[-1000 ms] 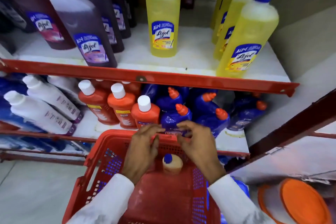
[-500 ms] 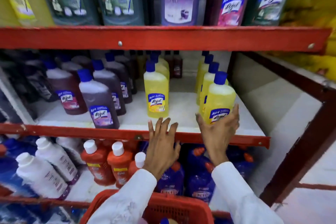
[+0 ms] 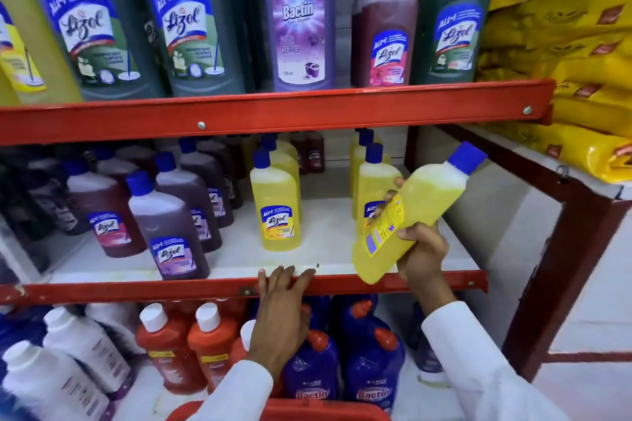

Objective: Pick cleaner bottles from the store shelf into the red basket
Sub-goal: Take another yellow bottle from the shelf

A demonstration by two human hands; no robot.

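Observation:
My right hand (image 3: 422, 255) grips a yellow cleaner bottle (image 3: 408, 215) with a blue cap, tilted with the cap up and to the right, off the middle shelf (image 3: 328, 239). My left hand (image 3: 282, 311) rests with spread fingers on the red front rail (image 3: 136, 290) of that shelf and holds nothing. More yellow bottles (image 3: 277, 205) stand upright on the shelf. Only the rim of the red basket (image 3: 307, 410) shows at the bottom edge, between my white sleeves.
Dark purple bottles (image 3: 171, 229) fill the left of the middle shelf. Large green, purple and red bottles (image 3: 297, 17) stand on the top shelf. Below are white, orange (image 3: 167, 349) and blue bottles (image 3: 372, 366). Yellow sacks (image 3: 574, 61) are stacked at the right beside a red frame post.
The view rose from the basket to the shelves. My right hand closed on a yellow bottle and lifted it off the shelf, tilting it. My left hand dropped onto the shelf rail.

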